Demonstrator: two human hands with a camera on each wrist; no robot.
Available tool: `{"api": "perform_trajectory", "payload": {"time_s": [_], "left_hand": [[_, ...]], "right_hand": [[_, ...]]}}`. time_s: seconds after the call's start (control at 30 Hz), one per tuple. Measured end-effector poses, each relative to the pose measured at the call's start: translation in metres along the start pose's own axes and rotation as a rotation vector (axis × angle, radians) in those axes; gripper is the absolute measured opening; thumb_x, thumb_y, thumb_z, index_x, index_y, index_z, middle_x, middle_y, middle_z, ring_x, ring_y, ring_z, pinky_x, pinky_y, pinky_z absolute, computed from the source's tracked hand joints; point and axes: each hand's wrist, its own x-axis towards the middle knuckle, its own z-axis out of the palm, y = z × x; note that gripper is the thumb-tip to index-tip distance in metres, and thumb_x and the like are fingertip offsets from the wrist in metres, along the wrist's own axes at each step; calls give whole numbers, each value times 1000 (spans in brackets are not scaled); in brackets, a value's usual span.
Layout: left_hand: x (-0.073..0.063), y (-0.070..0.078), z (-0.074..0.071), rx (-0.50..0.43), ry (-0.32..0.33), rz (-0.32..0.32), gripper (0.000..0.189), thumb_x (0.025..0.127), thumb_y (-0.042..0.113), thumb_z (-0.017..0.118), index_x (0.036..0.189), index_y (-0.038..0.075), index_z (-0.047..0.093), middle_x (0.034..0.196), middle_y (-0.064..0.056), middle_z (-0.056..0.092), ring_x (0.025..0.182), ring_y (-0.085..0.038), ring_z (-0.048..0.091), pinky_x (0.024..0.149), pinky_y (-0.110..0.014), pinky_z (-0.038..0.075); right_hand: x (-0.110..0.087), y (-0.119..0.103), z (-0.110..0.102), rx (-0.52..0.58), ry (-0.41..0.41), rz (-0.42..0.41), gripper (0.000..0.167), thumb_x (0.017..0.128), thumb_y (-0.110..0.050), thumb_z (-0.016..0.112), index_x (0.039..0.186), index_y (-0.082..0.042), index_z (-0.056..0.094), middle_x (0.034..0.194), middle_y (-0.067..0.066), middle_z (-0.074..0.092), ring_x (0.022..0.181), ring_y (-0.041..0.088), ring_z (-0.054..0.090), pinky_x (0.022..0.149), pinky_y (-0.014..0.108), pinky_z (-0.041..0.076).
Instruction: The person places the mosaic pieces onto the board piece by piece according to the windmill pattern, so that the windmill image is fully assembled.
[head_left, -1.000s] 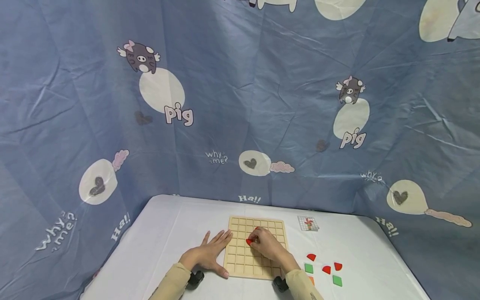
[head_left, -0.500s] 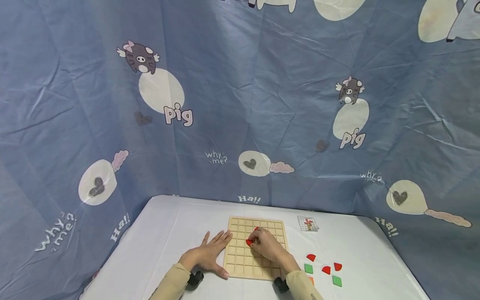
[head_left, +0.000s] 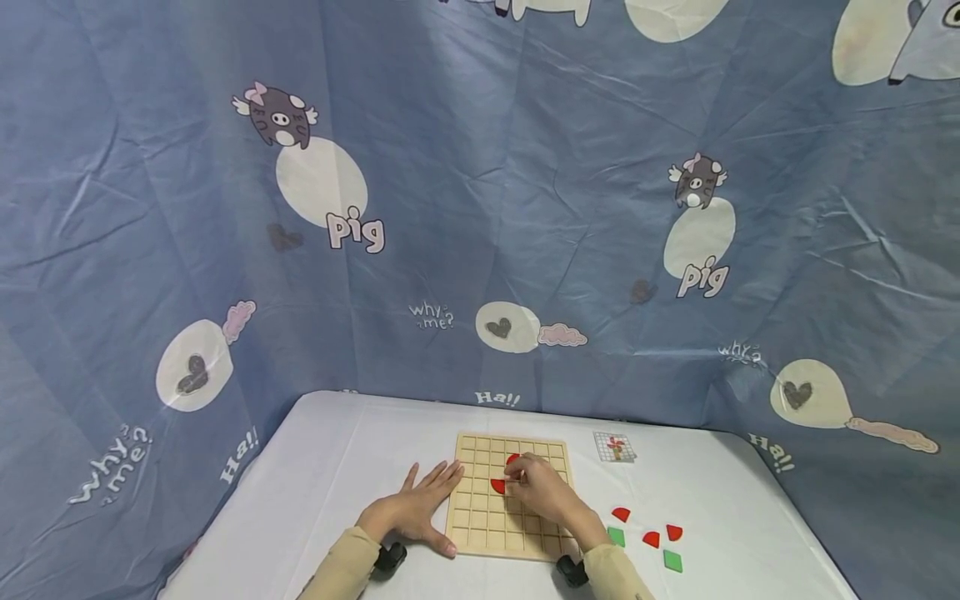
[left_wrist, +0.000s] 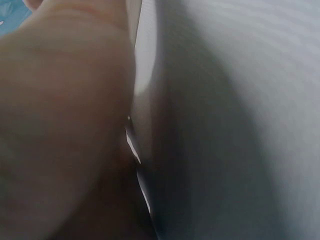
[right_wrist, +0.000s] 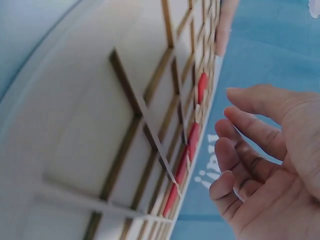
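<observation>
A pale wooden grid board lies on the white table, with raised strips dividing it into square cells. Two red quarter-round pieces show on it: one left of my right fingertips, the other just behind them. My right hand hovers over the board; in the right wrist view that hand is loosely curled with nothing between thumb and fingers. My left hand rests spread, its fingertips and thumb at the board's left edge. Close-up skin of the left hand fills much of the left wrist view.
Right of the board lie several loose pieces, including a red quarter-round and two green squares, one nearer the sleeve and one farther right. A small gridded picture card lies behind them. Blue printed cloth hangs behind the table.
My right hand has let go of the nearer red piece and drawn slightly right, uncovering more of both red pieces. An orange piece is now hidden by the right sleeve. The left hand stays put.
</observation>
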Motion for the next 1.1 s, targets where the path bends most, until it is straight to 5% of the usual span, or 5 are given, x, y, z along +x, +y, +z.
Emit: {"api": "perform_trajectory", "payload": {"time_s": [0.47, 1.1], "left_hand": [[0, 3, 0, -20, -7, -2, 127, 64, 68, 75, 156, 11, 10, 164, -7, 5, 151, -30, 4, 117, -64, -9], [1, 0, 1, -25, -8, -20, 128, 62, 69, 75, 156, 13, 10, 164, -6, 5, 151, -29, 3, 117, -63, -9]], "right_hand": [[-33, 20, -36, 6, 64, 53, 15, 87, -9, 70, 101, -6, 67, 99, 3, 63, 84, 15, 54, 65, 23, 47], [-98, 68, -84, 50, 149, 346, 22, 81, -16, 76, 101, -15, 66, 99, -1, 65, 87, 13, 54, 63, 22, 44]]}}
